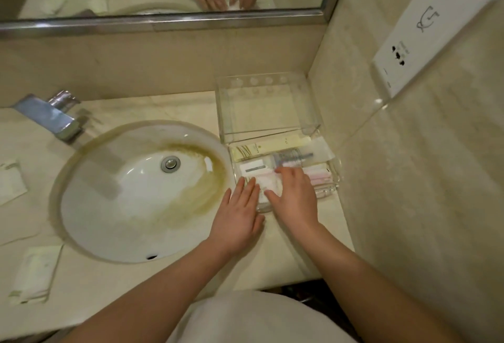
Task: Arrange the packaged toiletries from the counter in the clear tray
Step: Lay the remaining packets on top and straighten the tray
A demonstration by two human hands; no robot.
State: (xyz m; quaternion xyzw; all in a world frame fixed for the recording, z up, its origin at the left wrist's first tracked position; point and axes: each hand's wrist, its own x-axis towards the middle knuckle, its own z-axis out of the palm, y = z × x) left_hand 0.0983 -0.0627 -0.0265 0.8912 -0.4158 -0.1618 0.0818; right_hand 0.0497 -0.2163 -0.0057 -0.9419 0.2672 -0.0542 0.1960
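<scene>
A clear tray [335, 177] sits on the counter right of the sink, holding several packaged toiletries: a long cream packet [270, 147], a clear toothbrush packet [300, 156], a white box [252, 168] and pink sticks [319, 176]. My right hand [293, 195] lies over the tray's near part, fingers spread and pressing a white packet [270, 186]. My left hand [240, 211] rests flat at the tray's near left corner, fingertips touching the same packet.
A taller clear holder [268, 105] stands behind the tray against the wall. The stained sink [141, 192] and faucet [51, 116] are left. Two white packets [35, 273] [9, 181] lie on the counter's left side. A wall socket [425, 31] is at right.
</scene>
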